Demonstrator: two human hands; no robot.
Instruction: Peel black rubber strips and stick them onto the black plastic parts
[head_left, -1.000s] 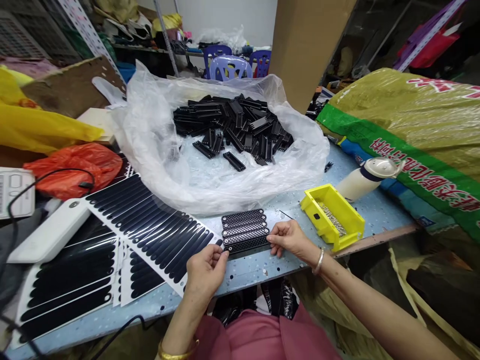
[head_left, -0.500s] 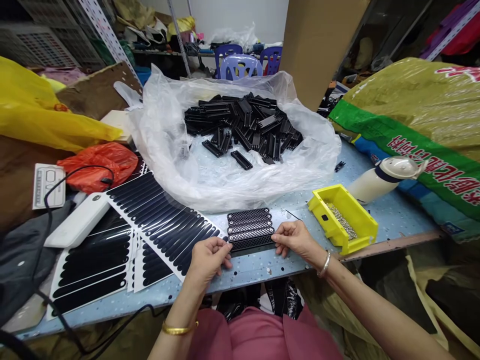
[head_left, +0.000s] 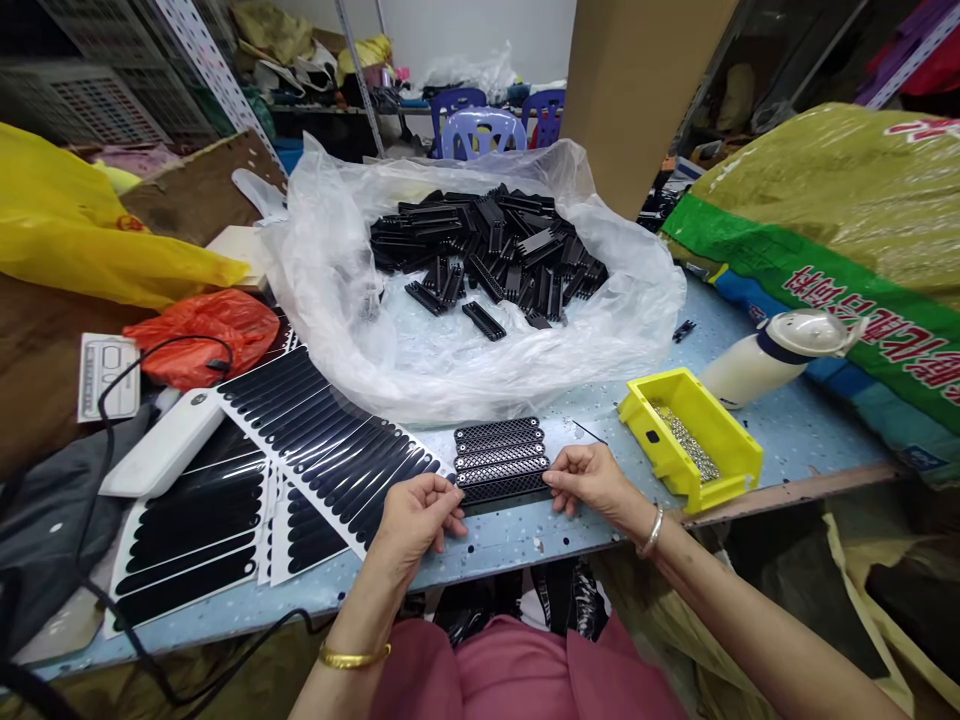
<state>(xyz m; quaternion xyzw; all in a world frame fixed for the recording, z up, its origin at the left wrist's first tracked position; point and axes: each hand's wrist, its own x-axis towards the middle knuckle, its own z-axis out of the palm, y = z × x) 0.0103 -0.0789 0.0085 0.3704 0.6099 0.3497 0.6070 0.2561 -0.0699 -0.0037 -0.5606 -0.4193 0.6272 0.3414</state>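
Several black strips with a diamond-mesh surface lie side by side on the blue speckled table, small silvery dots at their ends. The nearest one, a black mesh strip, spans the gap between my hands. My left hand pinches its left end between thumb and fingertips. At the right end, the thumb and forefinger of my right hand close on the same strip. What lies directly beneath the fingertips is hidden. Just left of my left hand are sheets of black adhesive-looking strips on white backing.
A yellow bin of small metal pieces stands right of my right hand, with a cream flask behind it. Beyond the strips spreads a clear plastic bag heaped with black parts. A black cable trails at left.
Both hands keep their pinch at the strip's ends, almost unmoved. The view has shifted very slightly.
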